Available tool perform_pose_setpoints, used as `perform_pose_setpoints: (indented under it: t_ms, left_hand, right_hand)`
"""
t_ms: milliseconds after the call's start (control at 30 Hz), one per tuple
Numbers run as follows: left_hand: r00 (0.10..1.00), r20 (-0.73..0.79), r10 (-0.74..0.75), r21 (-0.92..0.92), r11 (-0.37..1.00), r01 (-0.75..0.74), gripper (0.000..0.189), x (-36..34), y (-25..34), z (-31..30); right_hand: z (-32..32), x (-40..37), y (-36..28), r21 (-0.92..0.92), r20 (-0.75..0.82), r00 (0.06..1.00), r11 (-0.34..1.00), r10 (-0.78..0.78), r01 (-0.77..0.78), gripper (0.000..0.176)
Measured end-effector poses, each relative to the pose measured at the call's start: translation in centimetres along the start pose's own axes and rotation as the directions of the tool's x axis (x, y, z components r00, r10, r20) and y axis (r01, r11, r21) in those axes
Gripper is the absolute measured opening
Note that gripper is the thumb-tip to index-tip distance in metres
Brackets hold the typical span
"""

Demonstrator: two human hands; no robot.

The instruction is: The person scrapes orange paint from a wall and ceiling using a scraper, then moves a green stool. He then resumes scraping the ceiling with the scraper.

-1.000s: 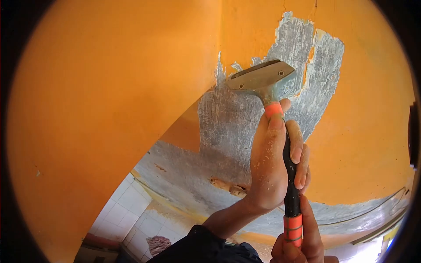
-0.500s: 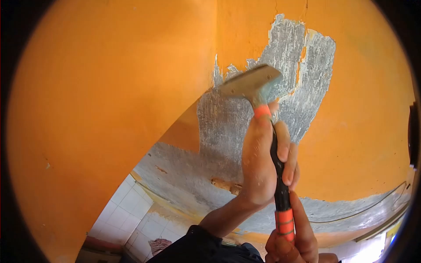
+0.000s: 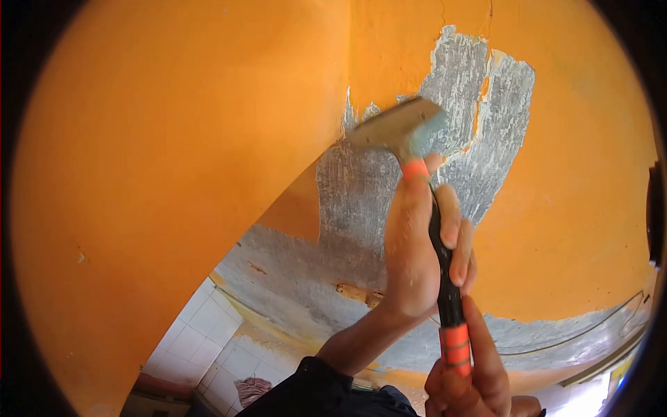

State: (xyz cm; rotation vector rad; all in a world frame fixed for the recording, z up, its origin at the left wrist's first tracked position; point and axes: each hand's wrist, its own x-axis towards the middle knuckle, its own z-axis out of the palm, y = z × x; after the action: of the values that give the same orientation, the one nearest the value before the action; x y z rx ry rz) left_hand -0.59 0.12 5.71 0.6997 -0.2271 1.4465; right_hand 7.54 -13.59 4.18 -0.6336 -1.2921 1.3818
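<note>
A long-handled scraper [image 3: 448, 278] with a wide metal head, a black shaft and orange bands rises from the bottom centre-right. My left hand [image 3: 417, 243] is wrapped round the upper shaft just below the head. Lower down, my right hand [image 3: 469, 375] grips the orange, dark-striped end of the handle. The scraper's blade edge lies at the top of its tilted head, over the ragged border between orange paint and a bare grey patch [image 3: 354, 187]. Whether the blade touches the wall cannot be made out.
An orange wall section [image 3: 153, 153] fills the left, its slanting lower edge near the scraper. Cracked orange paint [image 3: 577, 174] surrounds the patch at right. Below are a grey band [image 3: 278, 271], white tiles [image 3: 198, 333], a crumpled cloth [image 3: 252, 390] and a bright opening at lower right.
The scraper's head has risen very slightly, and its lower end has shifted a little up and right with my right hand. Both hands keep their grip.
</note>
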Motion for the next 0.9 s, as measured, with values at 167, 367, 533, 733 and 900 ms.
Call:
perform_pose_setpoints:
  t_ms: [167,367,533,733,900]
  left_hand:
    - [0.999,0.018,-0.045,-0.023,0.999,0.046,0.038,-0.5,-0.2,-0.4]
    - [0.999,0.039,-0.01,-0.065,0.998,0.013,0.037,0.1,-0.3,-0.5]
    - [1.0,0.022,-0.019,-0.094,0.995,0.021,0.032,-0.6,-0.7,-0.4]
    - [0.999,0.033,0.001,-0.056,0.998,0.001,0.038,-0.2,-0.5,-0.7]
    - [0.999,0.044,0.032,-0.097,0.995,-0.028,0.037,-0.1,-0.7,-0.6]
  right_hand:
    - [0.4,-0.5,0.2,0.124,-0.01,1.0,0.992,0.021,-0.019,0.059]
    - [0.4,-0.2,-0.8,0.165,0.041,0.999,0.986,0.009,-0.016,0.06]
    - [0.0,-0.8,-0.2,0.127,-0.043,0.997,0.99,0.064,-0.058,0.06]
    - [-0.5,-0.5,-0.1,0.119,0.061,0.998,0.993,-0.002,-0.005,0.058]
    - [0.7,-0.7,-1.3,0.081,-0.175,0.96,0.975,0.217,-0.205,0.075]
